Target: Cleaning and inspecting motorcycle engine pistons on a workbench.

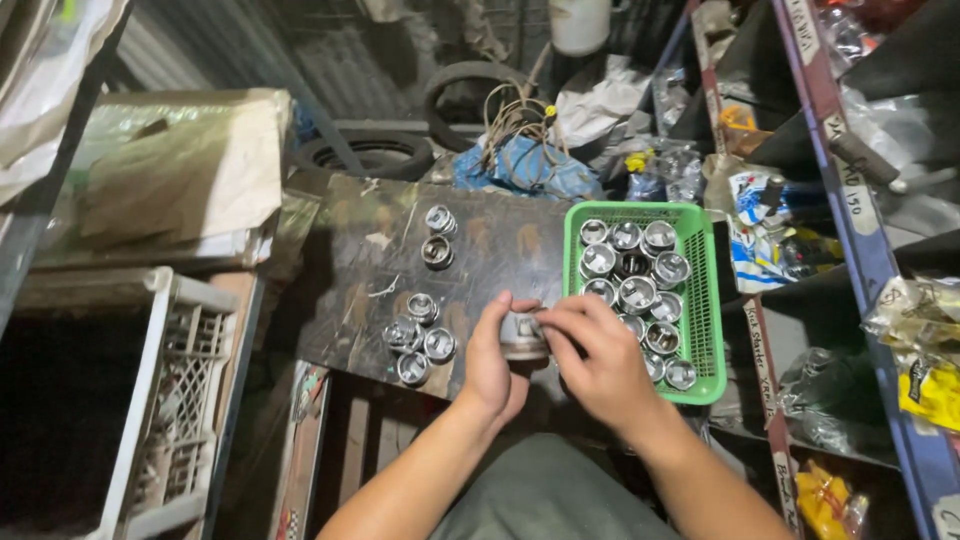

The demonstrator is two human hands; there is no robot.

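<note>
The person's lap, in grey-green cloth, fills the bottom of the view, and the two bare forearms rise from it toward a dark worn board (pixel 470 240) that serves as a work surface. The left hand (pixel 492 362) curls around a small round metal piston (pixel 521 335), thumb and fingers closed on its side, and holds it upright just above the near edge of the board. The right hand (pixel 598 358) comes in from the right with its fingertips pinched together at the top rim of the same piston; whether they grip a small part there is too fine to tell. Just right of the hands sits a green plastic basket (pixel 706 300), packed with a good dozen similar shiny pistons standing open end up. On the board to the left a cluster of four pistons (pixel 418 338) stands near the left hand, and two more (pixel 438 236) stand farther back, well apart from the cluster. By that count I judge the work early: six pieces are set out on the board, one is in hand, and most are in the basket. A white plastic crate (pixel 170 400) stands at the left, and cluttered shelves (pixel 850 210) at the right.
</note>
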